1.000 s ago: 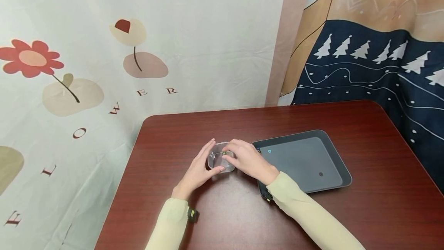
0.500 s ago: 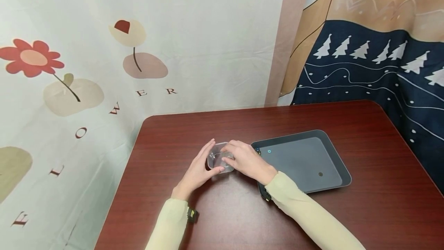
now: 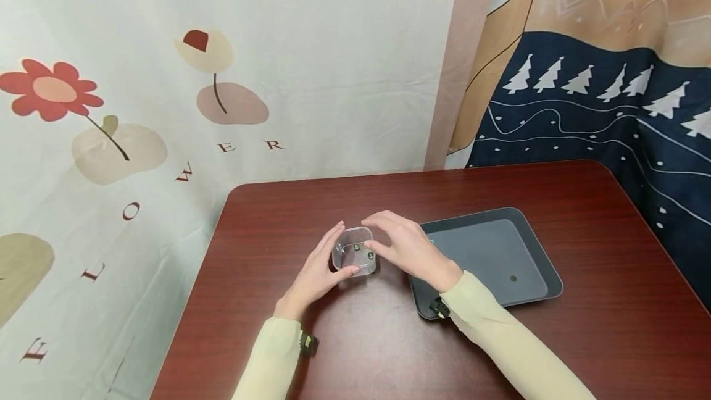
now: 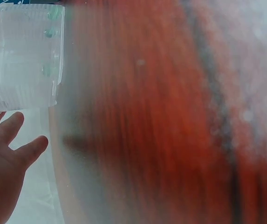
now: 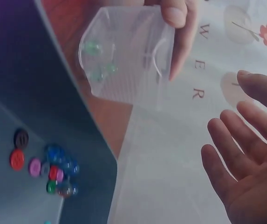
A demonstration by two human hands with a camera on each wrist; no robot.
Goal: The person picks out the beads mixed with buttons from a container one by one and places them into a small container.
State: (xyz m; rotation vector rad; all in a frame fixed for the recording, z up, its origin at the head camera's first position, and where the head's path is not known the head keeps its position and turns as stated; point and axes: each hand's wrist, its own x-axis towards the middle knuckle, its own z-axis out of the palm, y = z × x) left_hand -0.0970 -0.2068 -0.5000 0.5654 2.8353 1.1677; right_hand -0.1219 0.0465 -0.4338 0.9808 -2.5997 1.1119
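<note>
A small clear plastic box (image 3: 348, 261) stands on the table, with my left hand (image 3: 313, 279) holding it between thumb and fingers. Inside lie green glass marbles: one near the middle (image 3: 357, 247), another towards the right wall (image 3: 371, 255). Through the box wall in the right wrist view, green marbles (image 5: 92, 47) show blurred. My right hand (image 3: 413, 250) hovers just above the box's right side, fingers spread and nothing in them. That same hand (image 5: 252, 158) appears palm and fingers apart in the right wrist view.
Right of the box sits a grey tray (image 3: 489, 252) with a raised rim. A dark button (image 3: 513, 278) lies on it. At the tray's near-hidden left end are a red button (image 5: 17, 159), pink ones, and blue marbles (image 5: 56, 153). A patterned curtain (image 3: 344, 79) hangs behind the table.
My right hand held a green marble over the box, let go of it inside, then lifted away to the right with its fingers opening. My left hand stays on the box.
</note>
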